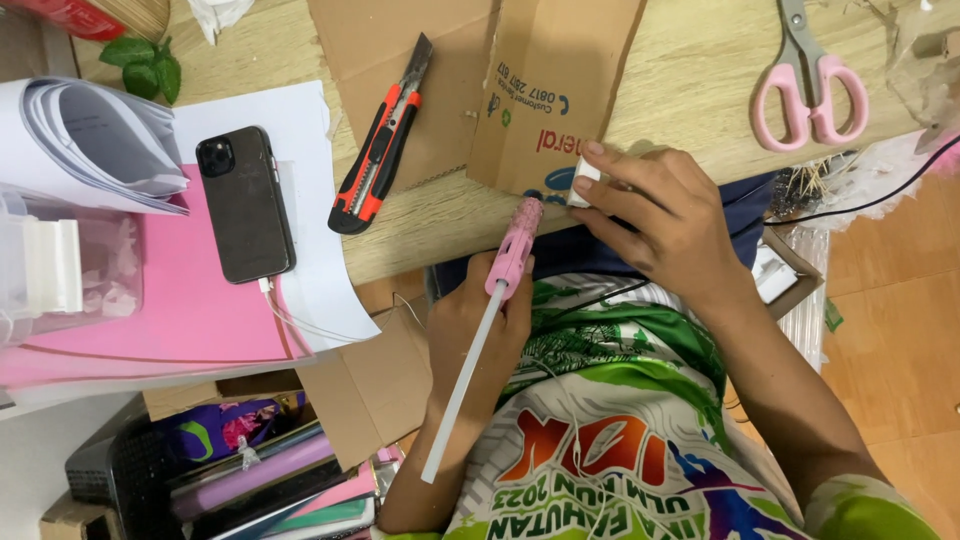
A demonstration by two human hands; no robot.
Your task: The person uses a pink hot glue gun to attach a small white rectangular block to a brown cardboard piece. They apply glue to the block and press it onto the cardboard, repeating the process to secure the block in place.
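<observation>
My left hand (pixel 478 335) grips a pink glue gun (pixel 513 248) with a long white glue stick (pixel 462 390) sticking out of its back toward my chest. The gun's tip points at the near edge of a brown cardboard piece (pixel 555 85) lying on the wooden table (pixel 690 70). My right hand (pixel 665 215) pinches a small white block (pixel 582 184) against that cardboard edge, just right of the gun's tip.
An orange-and-black box cutter (pixel 380 150) lies left of the cardboard. A black phone (pixel 243 205) rests on white and pink paper (pixel 190 305). Pink scissors (pixel 808 85) lie at the far right. Stacked books and cardboard (pixel 370 390) sit below the table's edge.
</observation>
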